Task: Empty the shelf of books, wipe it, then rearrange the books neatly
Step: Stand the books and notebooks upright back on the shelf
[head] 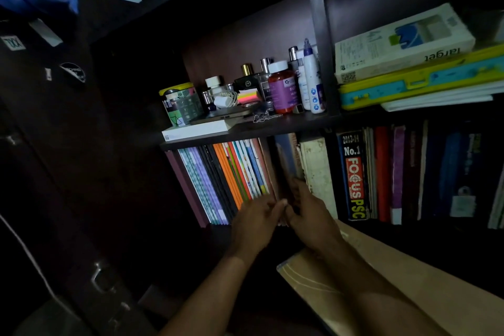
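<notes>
Where the two hands meet, low on the book row, they close on a dark book [285, 180] standing among the others. Right hand [308, 213]: fingers curled round its lower spine edge, thumb side hidden. Left hand [256, 217]: fingers bent toward the same book, tips touching or nearly so; a full grip cannot be confirmed in this dim light.

Landmark: the dark book.
- Just left of it, thin notebooks [223, 180] with orange, blue, purple and black spines, leaning left.
- Just right, a worn cream volume [317, 172], then a black "FOCUS PSC" spine [353, 174], then red and purple spines further right.
- Above, on the next shelf board [272, 127], bottles, a red-capped jar [282, 87], a tin, a charger.
- Up and right, a white box [403, 41] lying flat on a yellow case.
- Below right, a tan board [381, 275] beneath the right forearm.

Progress, judged: shelf packed full, no cloth visible. Whether this is emptying just beginning or the last tidying after wiping cannot be told.
</notes>
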A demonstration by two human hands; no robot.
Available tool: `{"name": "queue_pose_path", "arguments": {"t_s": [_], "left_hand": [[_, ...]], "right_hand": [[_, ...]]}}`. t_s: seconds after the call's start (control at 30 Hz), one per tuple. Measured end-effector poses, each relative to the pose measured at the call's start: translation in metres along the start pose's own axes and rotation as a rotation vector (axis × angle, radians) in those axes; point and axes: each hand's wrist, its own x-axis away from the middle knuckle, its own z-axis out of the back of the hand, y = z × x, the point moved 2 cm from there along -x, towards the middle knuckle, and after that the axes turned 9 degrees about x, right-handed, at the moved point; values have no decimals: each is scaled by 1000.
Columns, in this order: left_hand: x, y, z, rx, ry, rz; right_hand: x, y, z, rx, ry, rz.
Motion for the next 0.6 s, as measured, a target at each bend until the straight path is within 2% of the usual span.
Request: {"name": "queue_pose_path", "arguments": {"t_s": [0.13,0.23,0.33,0.5,0.6], "left_hand": [[62,-25,-10,127,-321,21],[77,-19,-12,-20,-451,-37],[75,-18,-13,20,-431,-42],[74,-20,-12,78,-402,-70],[73,-25,-12,181,-368,-23]], "right_hand": [[-1,1,0,28,9,-12],[-1,0,3,35,-20,-32],[-1,-1,9,89,-91,-75],[0,-9,6,276,-406,-102],[-6,-26,11,469,-565,-28]]}}
